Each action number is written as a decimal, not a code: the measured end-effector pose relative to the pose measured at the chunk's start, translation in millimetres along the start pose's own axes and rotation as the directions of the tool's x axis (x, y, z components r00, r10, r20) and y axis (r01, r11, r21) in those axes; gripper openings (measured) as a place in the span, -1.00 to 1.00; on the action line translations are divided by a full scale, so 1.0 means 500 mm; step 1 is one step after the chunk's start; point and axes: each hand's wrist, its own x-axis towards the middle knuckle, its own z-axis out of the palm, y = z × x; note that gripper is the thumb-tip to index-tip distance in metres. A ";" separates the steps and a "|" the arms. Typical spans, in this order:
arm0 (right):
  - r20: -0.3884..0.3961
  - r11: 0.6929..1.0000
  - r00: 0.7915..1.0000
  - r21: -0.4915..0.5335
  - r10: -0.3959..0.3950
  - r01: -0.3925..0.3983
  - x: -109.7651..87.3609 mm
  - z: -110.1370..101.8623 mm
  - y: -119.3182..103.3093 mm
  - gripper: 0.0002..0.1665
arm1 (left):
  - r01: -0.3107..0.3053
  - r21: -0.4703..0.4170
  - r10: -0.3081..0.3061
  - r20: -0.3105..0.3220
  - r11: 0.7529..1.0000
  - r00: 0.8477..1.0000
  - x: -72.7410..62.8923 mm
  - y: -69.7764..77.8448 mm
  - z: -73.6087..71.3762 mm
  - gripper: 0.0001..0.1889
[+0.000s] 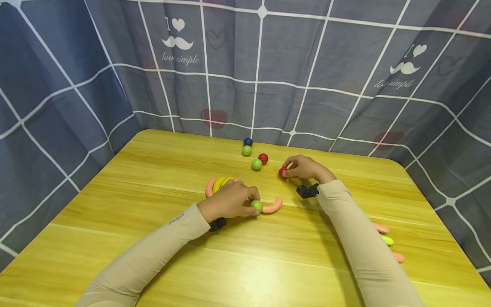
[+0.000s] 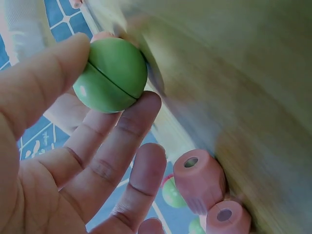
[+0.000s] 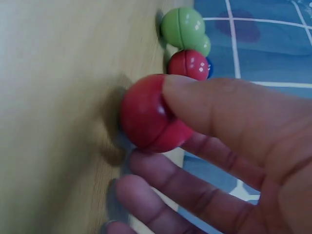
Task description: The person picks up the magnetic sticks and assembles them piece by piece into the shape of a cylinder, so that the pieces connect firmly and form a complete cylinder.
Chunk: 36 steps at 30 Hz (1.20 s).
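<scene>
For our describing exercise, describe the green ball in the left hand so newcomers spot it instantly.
On the wooden table, near the middle, is the left hand. It pinches the green ball, beside a curved pink piece. This is the only green ball held; two others lie farther back.

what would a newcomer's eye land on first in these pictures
Probably the two bright balls in the person's grasp: a green ball pinched by the left hand near the middle of the table, and a red ball held by the right hand farther back. Next might come the dark gridded curtain behind, with a blue ball near the table's back edge.
</scene>
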 end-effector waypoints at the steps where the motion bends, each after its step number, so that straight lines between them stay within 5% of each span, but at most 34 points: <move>1: 0.009 1.000 1.000 -0.005 -0.005 0.005 -0.005 0.001 -0.001 -0.61 | 0.003 0.001 -0.003 0.000 1.000 1.000 0.000 0.000 0.000 -0.69; 15: 0.018 0.992 0.998 -0.106 -0.060 0.062 -0.065 0.023 -0.013 -0.68 | -0.010 0.023 0.010 -0.010 1.000 1.000 0.003 0.000 -0.001 -0.69; 36: -0.005 0.983 0.984 -0.046 -0.180 0.179 -0.098 0.053 -0.003 -0.70 | -0.024 0.033 0.024 -0.013 0.999 1.000 0.014 0.001 0.010 -0.67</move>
